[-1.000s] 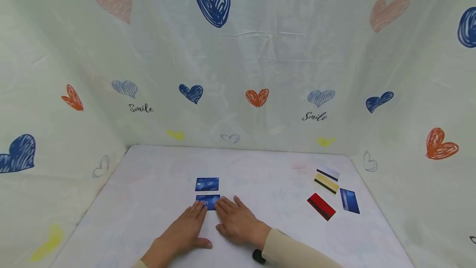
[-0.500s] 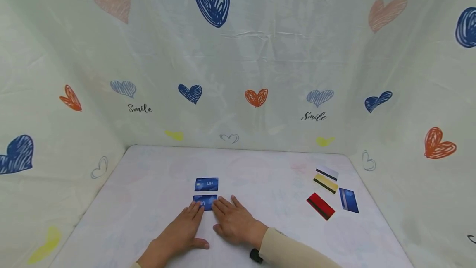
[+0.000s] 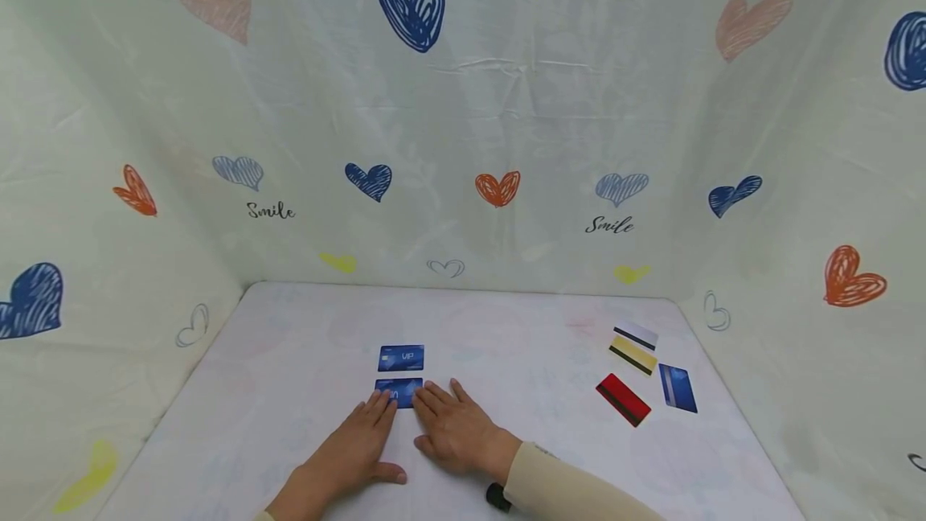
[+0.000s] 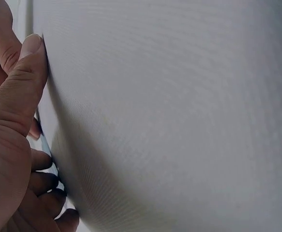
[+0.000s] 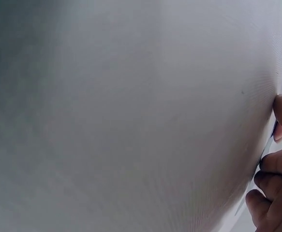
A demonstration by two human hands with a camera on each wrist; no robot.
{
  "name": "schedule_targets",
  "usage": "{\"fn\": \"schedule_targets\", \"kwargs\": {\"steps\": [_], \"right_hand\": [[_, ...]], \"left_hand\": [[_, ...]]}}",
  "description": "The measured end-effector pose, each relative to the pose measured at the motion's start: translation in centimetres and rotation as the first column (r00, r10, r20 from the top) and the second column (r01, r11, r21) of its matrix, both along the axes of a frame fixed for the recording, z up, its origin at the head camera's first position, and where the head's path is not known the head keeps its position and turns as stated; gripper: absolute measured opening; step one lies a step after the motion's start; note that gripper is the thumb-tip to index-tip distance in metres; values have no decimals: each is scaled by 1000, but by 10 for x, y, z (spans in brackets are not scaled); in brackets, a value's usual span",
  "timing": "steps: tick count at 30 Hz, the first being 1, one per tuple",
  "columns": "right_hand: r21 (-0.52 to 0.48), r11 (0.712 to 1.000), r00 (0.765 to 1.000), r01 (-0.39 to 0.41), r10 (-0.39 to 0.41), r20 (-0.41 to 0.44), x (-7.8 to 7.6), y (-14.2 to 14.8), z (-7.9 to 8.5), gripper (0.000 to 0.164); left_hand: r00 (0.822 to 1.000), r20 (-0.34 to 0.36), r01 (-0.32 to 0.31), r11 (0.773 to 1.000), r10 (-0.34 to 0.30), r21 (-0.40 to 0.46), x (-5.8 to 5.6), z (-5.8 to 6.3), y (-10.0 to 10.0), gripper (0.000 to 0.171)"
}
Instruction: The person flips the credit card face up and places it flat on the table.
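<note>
Two blue cards lie in a column on the white table, one behind the other with a narrow gap. The far card (image 3: 401,358) reads "VIP" upright; on the near card (image 3: 399,387) the lettering looks upside down and partly covered. My left hand (image 3: 357,439) rests flat with its fingertips over the near card's lower left part, thumb spread on the cloth. The right hand (image 3: 461,434) lies with straight fingers at that card's right edge. In the left wrist view the left thumb (image 4: 27,77) presses the white cloth, and the card is mostly hidden.
Over on the right lie a red card (image 3: 624,399), a yellow card (image 3: 633,355), a whitish card (image 3: 637,336) and another blue card (image 3: 678,388), dark stripes showing. A small black object (image 3: 497,497) sits under the right sleeve. Heart-printed curtains (image 3: 521,119) enclose the table.
Between one second and half a second ago, both hands shifted the near card slightly left, bringing it closer in line with the far card. Since then hands and cards have held still.
</note>
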State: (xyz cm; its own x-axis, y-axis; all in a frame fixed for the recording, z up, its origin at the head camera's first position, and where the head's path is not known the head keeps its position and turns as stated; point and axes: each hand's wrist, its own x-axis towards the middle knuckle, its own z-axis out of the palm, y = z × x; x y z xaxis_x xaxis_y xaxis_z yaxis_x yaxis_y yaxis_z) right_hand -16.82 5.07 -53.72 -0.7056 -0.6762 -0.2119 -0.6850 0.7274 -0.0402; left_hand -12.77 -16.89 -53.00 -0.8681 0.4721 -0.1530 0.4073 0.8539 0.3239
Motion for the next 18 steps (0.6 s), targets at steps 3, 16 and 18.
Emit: {"fn": "schedule_targets", "kwargs": {"steps": [3, 16, 18], "right_hand": [[13, 1000, 1000, -2, 2, -20, 0, 0, 0, 68], [10, 997, 992, 70, -69, -105, -2, 49, 2, 73], [-11, 995, 990, 95, -96, -105, -4, 68, 3, 73]], "left_hand": [[1000, 12, -9, 1000, 9, -12, -1, -1, 0, 111], [998, 37, -37, 995, 41, -97, -6, 3, 8, 113], [998, 45, -40, 994, 45, -104, -6, 5, 9, 114]]}}
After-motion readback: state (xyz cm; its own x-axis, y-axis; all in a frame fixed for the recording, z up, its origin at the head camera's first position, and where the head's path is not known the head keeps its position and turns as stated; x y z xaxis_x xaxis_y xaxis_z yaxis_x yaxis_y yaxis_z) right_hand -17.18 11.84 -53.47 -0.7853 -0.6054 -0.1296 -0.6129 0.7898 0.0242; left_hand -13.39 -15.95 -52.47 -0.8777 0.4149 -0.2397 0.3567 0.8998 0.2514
